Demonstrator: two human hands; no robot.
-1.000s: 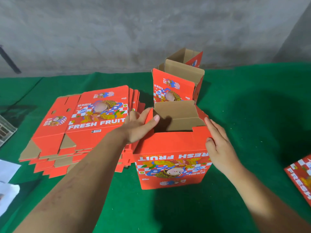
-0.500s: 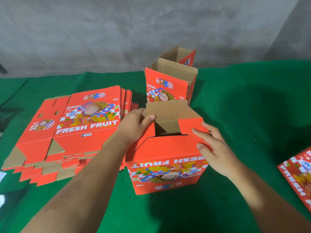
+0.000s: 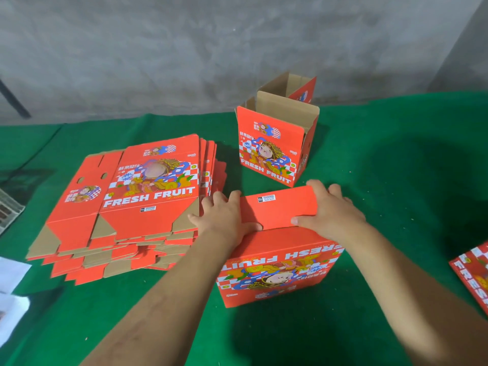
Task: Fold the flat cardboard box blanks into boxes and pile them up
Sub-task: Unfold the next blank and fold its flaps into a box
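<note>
Red cardboard box (image 3: 277,260) near the desk's (image 3: 396,167) front edge gets its bottom flaps pressed shut, left hand (image 3: 224,217) and right hand (image 3: 332,210) flat, fingers relaxed. Two folded boxes (image 3: 272,154) stand toward the back edge; one tall stack of blanks (image 3: 132,202) remains left, so most work seems ahead.

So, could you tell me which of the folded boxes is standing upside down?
The nearest box, under both hands: its "FRESH FRUIT" print reads inverted. The two boxes behind stand open-topped.
</note>
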